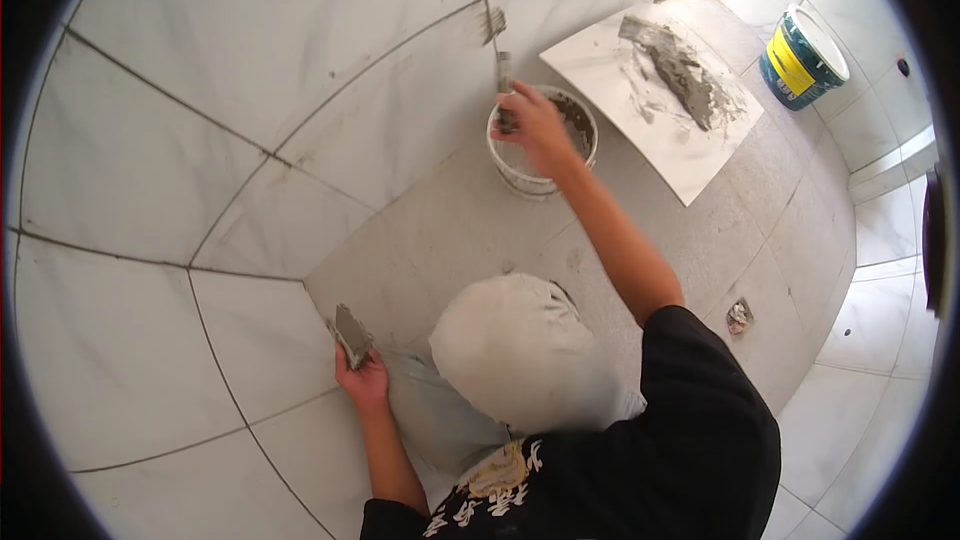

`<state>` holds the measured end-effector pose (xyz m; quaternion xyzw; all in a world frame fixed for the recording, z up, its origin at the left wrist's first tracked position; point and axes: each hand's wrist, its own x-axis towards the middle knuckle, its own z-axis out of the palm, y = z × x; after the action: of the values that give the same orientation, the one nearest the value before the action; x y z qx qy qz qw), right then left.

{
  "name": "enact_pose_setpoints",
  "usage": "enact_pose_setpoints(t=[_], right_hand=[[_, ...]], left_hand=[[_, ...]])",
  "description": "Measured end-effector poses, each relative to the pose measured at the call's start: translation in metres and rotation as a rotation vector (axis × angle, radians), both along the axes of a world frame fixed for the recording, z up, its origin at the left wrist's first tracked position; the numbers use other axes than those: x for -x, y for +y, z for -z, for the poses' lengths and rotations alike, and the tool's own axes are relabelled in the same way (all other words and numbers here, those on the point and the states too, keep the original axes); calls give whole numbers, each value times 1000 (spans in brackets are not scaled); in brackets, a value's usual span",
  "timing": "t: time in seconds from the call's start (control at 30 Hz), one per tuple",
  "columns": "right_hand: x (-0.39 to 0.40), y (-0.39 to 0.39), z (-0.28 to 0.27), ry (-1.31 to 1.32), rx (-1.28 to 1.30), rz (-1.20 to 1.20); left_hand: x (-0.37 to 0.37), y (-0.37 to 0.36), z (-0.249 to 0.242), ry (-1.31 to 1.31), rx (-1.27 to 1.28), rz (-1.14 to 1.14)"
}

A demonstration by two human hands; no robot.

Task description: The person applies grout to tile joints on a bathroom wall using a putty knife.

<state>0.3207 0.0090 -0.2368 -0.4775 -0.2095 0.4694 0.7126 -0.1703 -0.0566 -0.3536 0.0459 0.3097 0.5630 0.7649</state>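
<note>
My right hand (533, 127) is closed around the handle of a flat tool (504, 70), whose blade points up at the tiled wall. Below this hand stands a white bucket (530, 182) with grey residue on its inner wall. Grey smears (490, 26) mark the wall joint just beyond the tool's tip. At the lower left, my left hand (364, 377) holds a small plate (352, 337) covered with grey paste, close to the wall's corner. Part of the tool's grip is hidden by my right fingers.
A large pale tile (690, 168) with a streak of grey mortar (683, 75) lies on the floor right of the bucket. A green bucket with a yellow label (790, 62) stands at the upper right. A small crumpled lump (739, 316) lies on the floor.
</note>
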Motion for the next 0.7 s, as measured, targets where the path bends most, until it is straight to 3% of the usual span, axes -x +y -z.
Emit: enact_pose_setpoints(t=[0.07, 0.17, 0.23, 0.27, 0.33, 0.4, 0.47, 0.5, 0.57, 0.7], right_hand=[[-9, -31, 5, 107, -31, -79], [-15, -64, 13, -74, 15, -164], [-22, -76, 17, -606, 155, -188], [-24, -83, 20, -606, 162, -196], [-31, -96, 22, -1240, 245, -165], [-35, -107, 16, -1270, 359, -268], [-33, -114, 14, -988, 615, -451], [-36, -113, 20, -991, 628, -432], [-45, -105, 37, -1252, 492, -435], [-48, -104, 33, -1351, 497, -522]], left_hand=[[-3, -5, -1, -8, 5, -43], [-21, -6, -14, 168, 51, -81], [-25, -5, -11, 255, 3, 61], [-24, -5, -8, 254, 13, 56], [-27, -4, -8, 246, 28, 60], [-22, -4, -4, 221, 20, 58], [-18, -1, -1, 196, 11, 75], [-18, 0, -1, 191, 27, 66], [-23, 3, -3, 177, 36, 69], [-20, -2, -8, 171, 19, 68]])
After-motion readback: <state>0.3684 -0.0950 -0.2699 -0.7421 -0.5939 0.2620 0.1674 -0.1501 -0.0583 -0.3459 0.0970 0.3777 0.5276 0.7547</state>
